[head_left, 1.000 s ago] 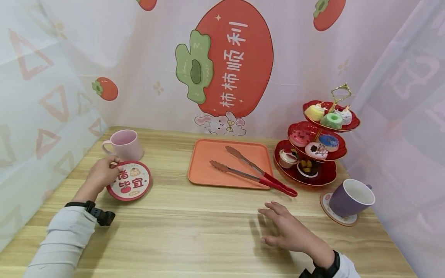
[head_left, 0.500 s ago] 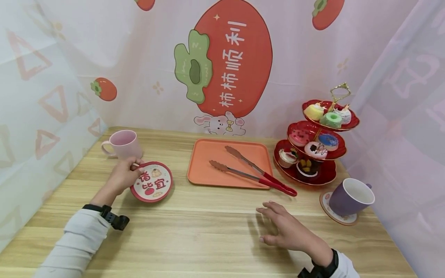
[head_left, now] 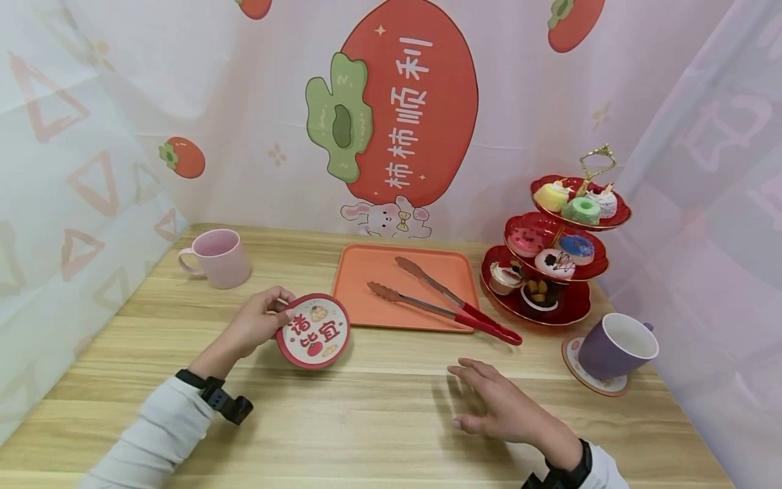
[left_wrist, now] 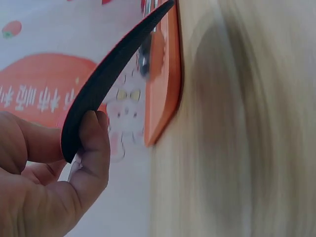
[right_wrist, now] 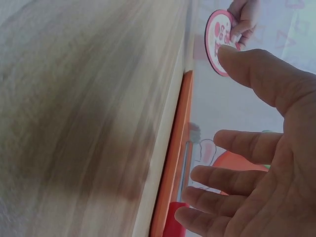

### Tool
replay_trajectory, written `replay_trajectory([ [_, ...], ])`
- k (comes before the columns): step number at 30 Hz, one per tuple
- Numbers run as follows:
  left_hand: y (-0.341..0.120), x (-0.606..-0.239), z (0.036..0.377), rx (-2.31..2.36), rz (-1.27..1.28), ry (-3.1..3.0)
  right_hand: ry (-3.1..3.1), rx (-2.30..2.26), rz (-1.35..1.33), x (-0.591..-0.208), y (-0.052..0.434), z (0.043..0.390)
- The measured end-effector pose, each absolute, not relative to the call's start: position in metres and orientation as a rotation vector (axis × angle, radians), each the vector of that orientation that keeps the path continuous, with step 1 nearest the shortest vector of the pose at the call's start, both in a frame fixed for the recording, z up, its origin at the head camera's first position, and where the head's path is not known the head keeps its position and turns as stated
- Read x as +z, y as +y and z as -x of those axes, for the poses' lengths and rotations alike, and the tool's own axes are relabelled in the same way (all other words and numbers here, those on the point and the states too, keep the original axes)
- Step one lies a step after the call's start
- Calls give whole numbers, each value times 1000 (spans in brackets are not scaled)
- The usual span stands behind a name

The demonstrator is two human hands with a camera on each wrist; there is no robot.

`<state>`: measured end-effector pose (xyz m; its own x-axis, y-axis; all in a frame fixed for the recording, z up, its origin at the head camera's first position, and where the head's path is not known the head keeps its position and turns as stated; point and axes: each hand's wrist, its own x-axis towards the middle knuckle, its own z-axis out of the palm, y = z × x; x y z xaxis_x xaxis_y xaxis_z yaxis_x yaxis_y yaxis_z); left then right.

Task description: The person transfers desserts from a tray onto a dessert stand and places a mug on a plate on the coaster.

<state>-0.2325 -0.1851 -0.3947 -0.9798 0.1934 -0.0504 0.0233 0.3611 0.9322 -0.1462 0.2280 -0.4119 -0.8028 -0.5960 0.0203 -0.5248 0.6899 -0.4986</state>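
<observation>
Between thumb and fingers, my left hand (head_left: 256,324) pinches a round coaster (head_left: 314,333) by its left edge. The coaster has a red rim and red characters on a white face; its dark underside shows in the left wrist view, held above the table. Beyond it lies an orange tray (head_left: 360,272). Red-handled tongs (head_left: 452,314) lie across the tray, their handles past its front right corner. My right hand (head_left: 504,407) hovers low over the table at the right, fingers spread and holding nothing. In the right wrist view its fingers (right_wrist: 237,180) are apart.
A pink mug (head_left: 222,259) stands at the back left. On the right, a three-tier red stand (head_left: 571,309) bears several small cakes. In front of that, a purple mug (head_left: 611,350) sits on a second coaster (head_left: 601,387). A printed cloth (head_left: 244,102) hangs behind the table.
My left hand has carried the coaster right and slightly nearer, from in front of the pink mug to the tray's front left corner. The right hand has barely shifted.
</observation>
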Motion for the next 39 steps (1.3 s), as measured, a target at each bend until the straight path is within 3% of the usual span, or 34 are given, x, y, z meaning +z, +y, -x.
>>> replay_trajectory([
  [18, -133, -403, 214, 1844, -221, 2125, 2711, -1044, 946, -421, 219, 145],
  [39, -85, -414, 194, 1910, -256, 1941, 1977, -1771, 531, -426, 188, 149],
])
